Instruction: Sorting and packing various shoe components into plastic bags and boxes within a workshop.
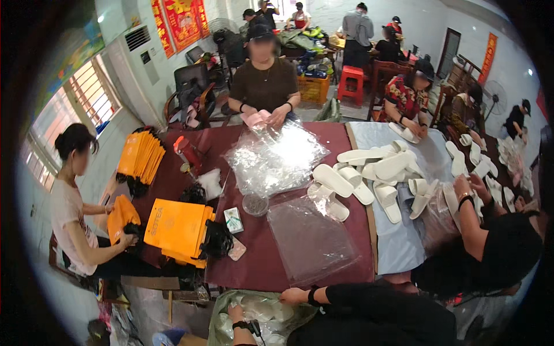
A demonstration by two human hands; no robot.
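At the bottom, a green woven sack gapes beside the table edge, with white slippers in clear plastic bags inside it. My left hand, a dark band on its wrist, reaches into the sack against the bagged slippers; its fingers do not show clearly enough to tell a grip. The sack's right rim is pinched in my right hand, which also has a black wristband. Just beyond the sack, a flat stack of clear plastic bags lies on the dark red table.
White slippers pile up on a light blue cloth to the right, where co-workers handle them. Orange bags are stacked at left near another worker. A round clear tub and a small box stand mid-table.
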